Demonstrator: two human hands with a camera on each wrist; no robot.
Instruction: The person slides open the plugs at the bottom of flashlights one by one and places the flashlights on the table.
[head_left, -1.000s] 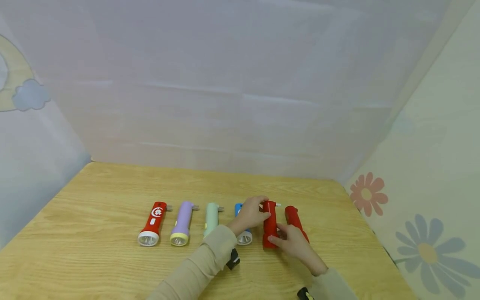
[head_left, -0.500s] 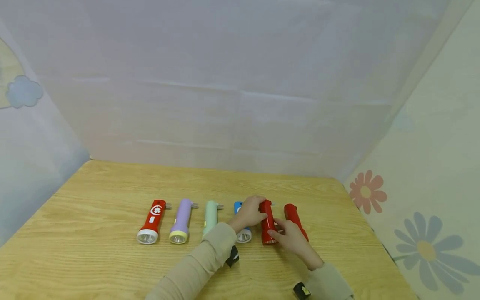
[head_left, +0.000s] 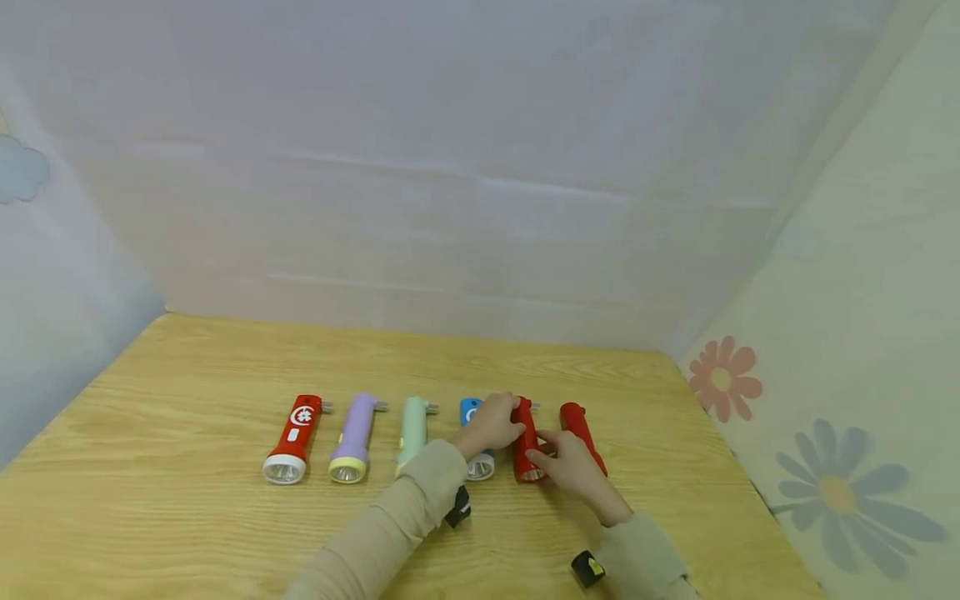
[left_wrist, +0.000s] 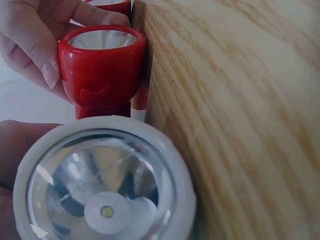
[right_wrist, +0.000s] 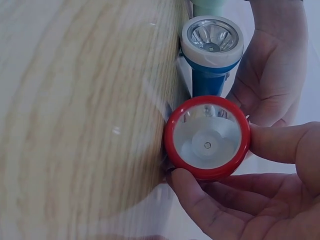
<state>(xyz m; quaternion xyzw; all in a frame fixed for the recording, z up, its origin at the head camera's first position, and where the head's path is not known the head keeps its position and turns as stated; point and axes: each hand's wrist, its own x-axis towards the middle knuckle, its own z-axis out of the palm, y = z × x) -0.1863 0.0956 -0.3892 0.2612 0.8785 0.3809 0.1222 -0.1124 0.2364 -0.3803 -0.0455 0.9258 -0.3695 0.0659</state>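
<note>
In the head view, a red flashlight [head_left: 527,454] lies on the wooden table with its lens toward me and its plug prongs out to the right. My left hand [head_left: 491,423] holds its tail end. My right hand [head_left: 573,467] pinches the head from the right; in the right wrist view, thumb and fingers sit on either side of the red rim [right_wrist: 172,112]. A blue flashlight [head_left: 481,463] with a white rim lies partly beneath my left hand and wrist. To the right of my right hand is a second red flashlight [head_left: 577,422], partly covered by that hand.
Further left in the row lie a mint green flashlight [head_left: 414,429], a purple one [head_left: 356,433] with a yellow rim, and a red one [head_left: 297,433] with a white rim. Pale sheeting [head_left: 420,208] rises behind the wooden table [head_left: 225,358], and a flower-printed panel [head_left: 847,350] stands at right.
The held red flashlight has been lowered and its head has tilted up, so its lens now shows toward me. Both hands stay on it. The whole head view has shifted slightly.
</note>
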